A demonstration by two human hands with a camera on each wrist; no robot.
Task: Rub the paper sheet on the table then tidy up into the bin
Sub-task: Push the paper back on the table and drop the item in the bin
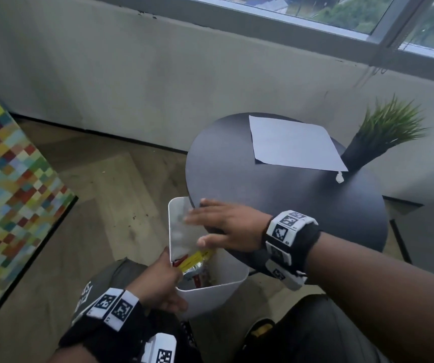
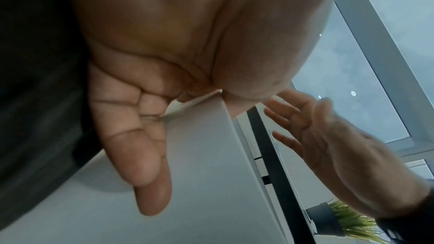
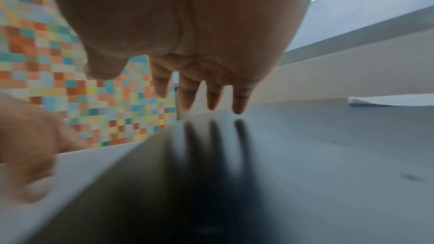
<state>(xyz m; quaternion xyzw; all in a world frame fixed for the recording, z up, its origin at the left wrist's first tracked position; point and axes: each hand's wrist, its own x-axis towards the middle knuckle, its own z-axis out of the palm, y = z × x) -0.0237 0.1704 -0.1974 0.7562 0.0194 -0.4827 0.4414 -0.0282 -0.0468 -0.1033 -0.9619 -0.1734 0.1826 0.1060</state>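
A white paper sheet (image 1: 294, 142) lies flat on the far side of the round black table (image 1: 276, 195); the right wrist view shows the paper sheet (image 3: 387, 100) edge-on. A white bin (image 1: 210, 297) with yellow and red wrappers inside is held up against the table's near-left edge. My left hand (image 1: 162, 281) grips the bin's near rim, fingers down the outside of the bin wall (image 2: 211, 173). My right hand (image 1: 218, 226) is flat, fingers straight, at the table edge above the bin's mouth, holding nothing. Its fingertips (image 3: 238, 108) hover just over the table top (image 3: 328, 155).
A small white object (image 1: 339, 177) lies on the table by the paper's near-right corner. A potted green plant (image 1: 383, 132) stands at the table's far right. A colourful checkered panel (image 1: 8, 184) leans at the left. Wall and window run behind.
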